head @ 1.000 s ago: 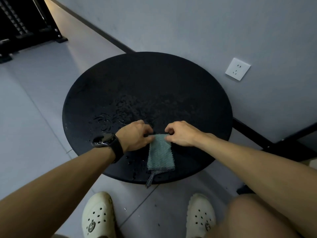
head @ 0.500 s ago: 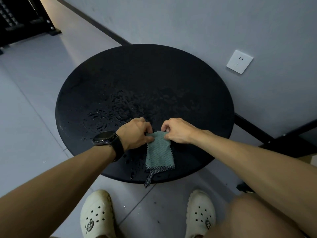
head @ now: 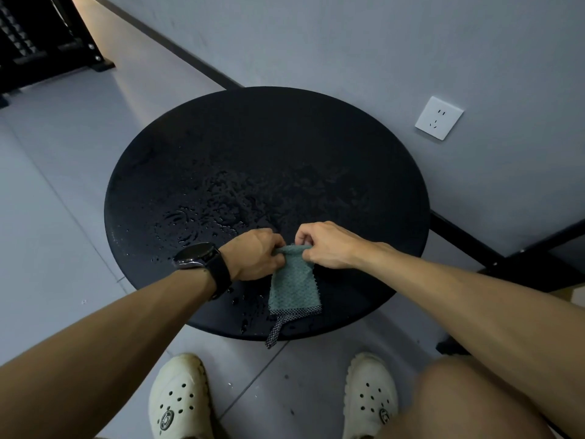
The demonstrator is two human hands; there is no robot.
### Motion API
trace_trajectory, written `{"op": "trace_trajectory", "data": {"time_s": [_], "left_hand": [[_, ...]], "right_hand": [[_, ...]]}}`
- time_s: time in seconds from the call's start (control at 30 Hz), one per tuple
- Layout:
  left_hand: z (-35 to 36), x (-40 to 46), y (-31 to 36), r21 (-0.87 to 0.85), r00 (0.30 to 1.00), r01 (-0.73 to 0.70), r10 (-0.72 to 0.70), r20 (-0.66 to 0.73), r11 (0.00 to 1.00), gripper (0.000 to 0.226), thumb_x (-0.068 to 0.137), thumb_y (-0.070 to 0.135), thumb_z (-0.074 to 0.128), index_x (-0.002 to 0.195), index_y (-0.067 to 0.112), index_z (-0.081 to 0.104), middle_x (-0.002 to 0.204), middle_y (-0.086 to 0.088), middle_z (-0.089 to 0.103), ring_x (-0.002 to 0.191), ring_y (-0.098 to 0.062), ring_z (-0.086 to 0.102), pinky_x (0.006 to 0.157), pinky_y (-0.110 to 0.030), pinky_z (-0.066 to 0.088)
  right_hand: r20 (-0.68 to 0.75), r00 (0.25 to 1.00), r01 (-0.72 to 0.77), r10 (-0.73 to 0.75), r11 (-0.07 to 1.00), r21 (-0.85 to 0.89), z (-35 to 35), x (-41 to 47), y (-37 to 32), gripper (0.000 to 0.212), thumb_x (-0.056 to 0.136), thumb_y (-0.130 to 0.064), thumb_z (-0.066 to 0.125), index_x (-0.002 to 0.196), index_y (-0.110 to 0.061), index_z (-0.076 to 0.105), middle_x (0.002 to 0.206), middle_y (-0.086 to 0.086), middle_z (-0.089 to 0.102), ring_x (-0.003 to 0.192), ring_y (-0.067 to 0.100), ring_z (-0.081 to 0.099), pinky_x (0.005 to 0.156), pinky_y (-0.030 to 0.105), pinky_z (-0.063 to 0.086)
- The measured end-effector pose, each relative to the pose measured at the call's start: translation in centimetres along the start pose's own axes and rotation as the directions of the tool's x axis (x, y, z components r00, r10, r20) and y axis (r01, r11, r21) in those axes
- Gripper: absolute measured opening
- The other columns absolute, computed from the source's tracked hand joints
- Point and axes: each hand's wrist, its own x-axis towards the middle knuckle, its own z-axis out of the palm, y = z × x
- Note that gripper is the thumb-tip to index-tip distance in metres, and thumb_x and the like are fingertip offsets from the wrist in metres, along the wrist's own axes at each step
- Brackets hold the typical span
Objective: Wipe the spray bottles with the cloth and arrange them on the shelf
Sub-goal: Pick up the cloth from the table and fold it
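Both hands pinch the top edge of the cloth: left hand, right hand. It lies at the near edge of the round table, its tag overhanging, so a tug could drag it off. Beyond, pooled water would soak it; the far half stays open. No bottles in view.

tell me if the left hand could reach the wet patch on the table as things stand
Probably yes: the left hand pinches the cloth right beside the wet patch on the table, with nothing between.
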Motion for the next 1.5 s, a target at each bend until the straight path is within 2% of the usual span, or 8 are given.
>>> {"op": "trace_trajectory", "data": {"time_s": [0.13, 0.27, 0.47, 0.6, 0.77, 1.0, 1.33, 1.5], "left_hand": [[-0.1, -0.2, 0.1, -0.059, 1.0, 0.003, -0.004, -0.027, 0.998, 0.01, 0.094, 0.027, 0.054, 0.1, 0.02, 0.055, 0.097, 0.003, 0.057, 0.09, -0.016, 0.055, 0.073, -0.025, 0.041], [-0.4, -0.7, 0.3, -0.14, 0.999, 0.039, -0.037, 0.018, 0.989, 0.022, 0.091, 0.041, 0.063, 0.102, 0.023, 0.055, 0.089, 0.007, 0.061, 0.079, -0.011, 0.057, 0.061, -0.021, 0.04], [-0.9, -0.9, 0.4, -0.097, 1.0, 0.005, -0.003, 0.012, 0.995, 0.015, 0.089, 0.033, 0.068, 0.09, 0.029, 0.053, 0.083, 0.012, 0.056, 0.079, -0.01, 0.054, 0.059, -0.018, 0.036], [-1.1, -1.3, 0.7, -0.151, 1.0, 0.001, -0.006, -0.027, 0.989, 0.015, 0.088, 0.035, 0.069, 0.09, 0.027, 0.056, 0.086, 0.01, 0.06, 0.076, -0.009, 0.055, 0.057, -0.017, 0.036], [-2.3, -2.0, 1.0, -0.153, 0.997, -0.011, -0.001, -0.08, 0.988, 0.011, 0.094, 0.034, 0.062, 0.1, 0.026, 0.064, 0.087, 0.011, 0.063, 0.072, 0.0, 0.054, 0.058, -0.013, 0.037], [-4.2, -3.2, 1.3, -0.128, 0.989, 0.007, -0.026, -0.146, 0.992, 0.015, 0.091, 0.038, 0.065, 0.1, 0.026, 0.066, 0.086, 0.012, 0.065, 0.071, 0.001, 0.056, 0.057, -0.012, 0.039], [-8.2, -5.8, 3.1, -0.094, 0.977, -0.013, -0.007, -0.215, 0.995, 0.016, 0.097, 0.034, 0.058, 0.109, 0.028, 0.066, 0.093, 0.012, 0.067, 0.078, -0.001, 0.059, 0.064, -0.015, 0.045], [-10.9, -7.2, 4.2, -0.063, 0.965, -0.042, 0.025, -0.26, 0.997, 0.021, 0.1, 0.034, 0.052, 0.115, 0.028, 0.065, 0.091, 0.018, 0.061, 0.075, 0.004, 0.055, 0.063, -0.011, 0.04]], "right_hand": [[0.021, 1.0, 0.016, -0.016, 1.0, -0.014, -0.2, -0.3, -0.2, 0.023, 0.086, -0.018, 0.056, 0.104, -0.024, 0.068, 0.095, -0.009, 0.056, 0.087, 0.012, 0.057, 0.077, 0.033, 0.051], [0.037, 0.999, -0.006, 0.006, 1.0, 0.013, -0.7, -0.9, -0.2, 0.017, 0.086, -0.019, 0.055, 0.093, -0.029, 0.066, 0.089, -0.006, 0.063, 0.074, 0.01, 0.059, 0.06, 0.031, 0.048], [0.072, 0.997, -0.001, -0.002, 0.999, 0.042, -1.2, -1.5, -0.4, 0.019, 0.085, -0.023, 0.063, 0.103, -0.028, 0.066, 0.096, -0.004, 0.065, 0.085, 0.015, 0.062, 0.073, 0.035, 0.051], [0.092, 0.996, 0.008, -0.007, 1.0, -0.008, -1.5, -1.9, -0.6, 0.018, 0.088, -0.023, 0.067, 0.106, -0.022, 0.066, 0.084, -0.008, 0.055, 0.073, 0.011, 0.054, 0.058, 0.027, 0.043], [0.056, 0.998, 0.01, -0.011, 1.0, 0.009, -1.9, -2.4, -1.0, 0.014, 0.087, -0.024, 0.065, 0.101, -0.023, 0.068, 0.082, -0.005, 0.06, 0.063, 0.009, 0.051, 0.054, 0.026, 0.041], [-0.021, 1.0, 0.025, -0.023, 0.997, 0.073, -3.5, -3.6, -1.9, 0.013, 0.09, -0.028, 0.064, 0.098, -0.021, 0.072, 0.086, -0.001, 0.072, 0.084, 0.016, 0.068, 0.077, 0.036, 0.054], [-0.172, 0.984, 0.047, -0.039, 0.998, 0.042, -6.4, -6.3, -4.2, 0.013, 0.09, -0.031, 0.064, 0.098, -0.025, 0.072, 0.087, -0.004, 0.069, 0.078, 0.019, 0.066, 0.071, 0.039, 0.055], [-0.292, 0.954, 0.077, -0.065, 0.997, 0.03, -8.2, -8.0, -5.6, 0.013, 0.09, -0.03, 0.063, 0.099, -0.025, 0.071, 0.085, -0.007, 0.066, 0.068, 0.011, 0.06, 0.056, 0.028, 0.044]]}}
